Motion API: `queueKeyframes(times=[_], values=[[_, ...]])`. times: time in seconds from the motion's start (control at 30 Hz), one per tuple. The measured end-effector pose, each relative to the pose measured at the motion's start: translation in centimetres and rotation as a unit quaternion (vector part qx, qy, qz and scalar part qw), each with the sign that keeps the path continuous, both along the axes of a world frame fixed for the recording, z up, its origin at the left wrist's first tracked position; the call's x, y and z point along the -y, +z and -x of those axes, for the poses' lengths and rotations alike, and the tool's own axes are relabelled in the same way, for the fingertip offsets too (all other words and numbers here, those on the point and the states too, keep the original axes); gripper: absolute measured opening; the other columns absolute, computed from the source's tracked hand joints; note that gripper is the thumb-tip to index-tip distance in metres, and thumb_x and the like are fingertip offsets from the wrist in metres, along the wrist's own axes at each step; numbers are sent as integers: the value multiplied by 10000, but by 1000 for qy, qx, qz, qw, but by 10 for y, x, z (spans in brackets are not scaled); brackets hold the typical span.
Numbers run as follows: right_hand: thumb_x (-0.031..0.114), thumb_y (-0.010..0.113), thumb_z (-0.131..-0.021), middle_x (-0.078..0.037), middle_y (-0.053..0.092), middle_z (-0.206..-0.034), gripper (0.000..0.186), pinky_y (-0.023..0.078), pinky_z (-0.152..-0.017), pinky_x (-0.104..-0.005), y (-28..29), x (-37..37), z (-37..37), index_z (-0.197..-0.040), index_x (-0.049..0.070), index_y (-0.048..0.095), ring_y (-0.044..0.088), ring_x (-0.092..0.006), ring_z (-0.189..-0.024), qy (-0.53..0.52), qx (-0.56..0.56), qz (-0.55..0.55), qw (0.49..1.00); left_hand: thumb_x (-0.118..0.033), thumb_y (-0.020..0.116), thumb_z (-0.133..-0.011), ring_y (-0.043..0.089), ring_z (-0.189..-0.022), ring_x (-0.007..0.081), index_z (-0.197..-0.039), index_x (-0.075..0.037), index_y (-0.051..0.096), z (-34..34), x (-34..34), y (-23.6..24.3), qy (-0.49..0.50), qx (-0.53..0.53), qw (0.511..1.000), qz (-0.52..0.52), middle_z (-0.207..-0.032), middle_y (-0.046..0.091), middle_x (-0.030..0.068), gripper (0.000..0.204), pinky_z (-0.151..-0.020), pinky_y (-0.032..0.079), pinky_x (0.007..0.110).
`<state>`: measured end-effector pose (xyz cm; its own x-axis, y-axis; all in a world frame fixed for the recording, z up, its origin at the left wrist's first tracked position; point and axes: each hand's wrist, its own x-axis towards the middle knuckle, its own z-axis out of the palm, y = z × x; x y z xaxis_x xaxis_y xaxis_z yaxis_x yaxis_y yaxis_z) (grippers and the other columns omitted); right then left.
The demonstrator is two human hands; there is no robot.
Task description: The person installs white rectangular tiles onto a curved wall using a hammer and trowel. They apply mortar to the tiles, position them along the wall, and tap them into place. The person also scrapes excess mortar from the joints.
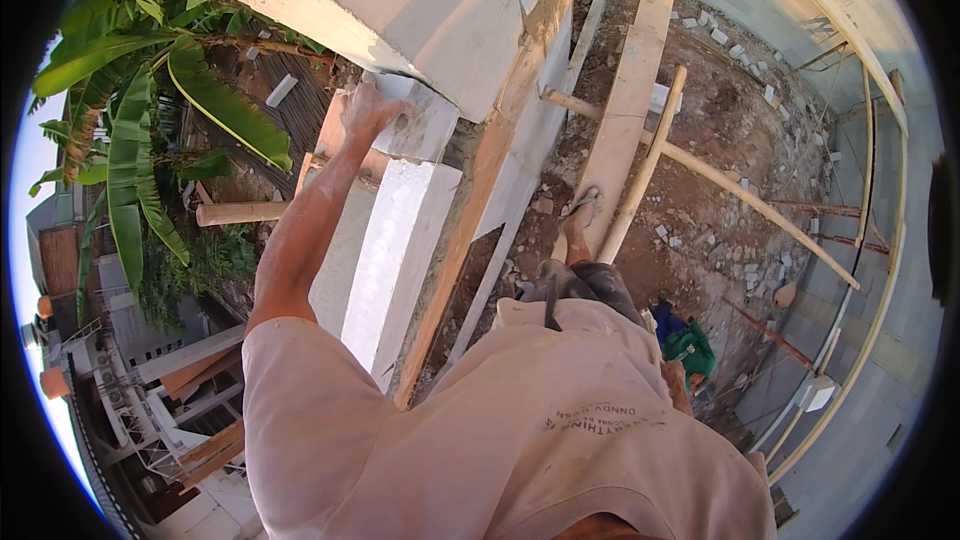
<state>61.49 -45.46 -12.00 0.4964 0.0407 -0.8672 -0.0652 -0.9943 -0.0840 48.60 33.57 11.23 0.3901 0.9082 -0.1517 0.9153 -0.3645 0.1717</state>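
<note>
My left hand (368,115) is stretched out to the top of the wall, fingers curled round the outer end of a pale grey building block (425,125). That block sits against a large plastered concrete piece (430,10). A long white block course (400,250) runs from it toward me, with a wooden board (480,200) along its inner side. My right arm (677,387) hangs at my side, mostly behind my shirt. What its hand does is hidden.
My foot (580,215) stands on a narrow plank (630,90) above rubble-strewn ground (700,190). Bamboo poles (755,205) cross beside it. Green and blue cloth (690,345) shows below on the right. Banana leaves (225,105) hang over the left; a block wall (890,360) encloses the right.
</note>
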Motion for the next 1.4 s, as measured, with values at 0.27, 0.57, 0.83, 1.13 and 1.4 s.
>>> queueKeyframes(times=[0.27,0.57,0.83,1.13,1.4], values=[[352,691,-843,-77,563,-598,400,396,-392,-365,82,-96,-30,-742,-33,656,542,-182,-438,-117,9,39,992,-394,809,-585,528,-1141,451,-1163,-17,575,14,-18,-24,-31,21,999,-15,-1185,576,274,729,-905,464,548],[384,679,-845,-125,641,-639,439,481,-469,-390,37,-80,-69,-818,-54,693,632,-237,-516,-80,17,82,993,-445,874,-525,529,-1127,447,-1197,18,525,9,-18,-35,-41,30,999,7,-1150,575,289,887,-919,473,496],[435,662,-838,-162,664,-675,468,515,-553,-414,36,-103,-85,-842,-30,711,676,-281,-597,5,43,49,998,-422,894,-515,504,-1191,445,-1256,26,515,-8,7,-25,-12,2,1000,10,-1211,549,305,946,-964,460,491],[477,641,-825,-254,691,-948,520,506,-799,-474,16,-118,-92,-968,-18,713,675,-392,-931,63,51,63,995,-407,884,-547,490,-1214,461,-1247,59,494,-7,-6,-41,-45,-17,999,23,-1279,526,330,927,-989,443,490],[479,627,-841,-259,689,-987,525,505,-832,-477,16,-129,-89,-984,-19,712,657,-417,-990,60,46,54,996,-417,873,-576,484,-1213,432,-1365,52,389,-21,21,-41,-2,-24,1000,-3,-1272,494,264,1038,-912,507,516]])
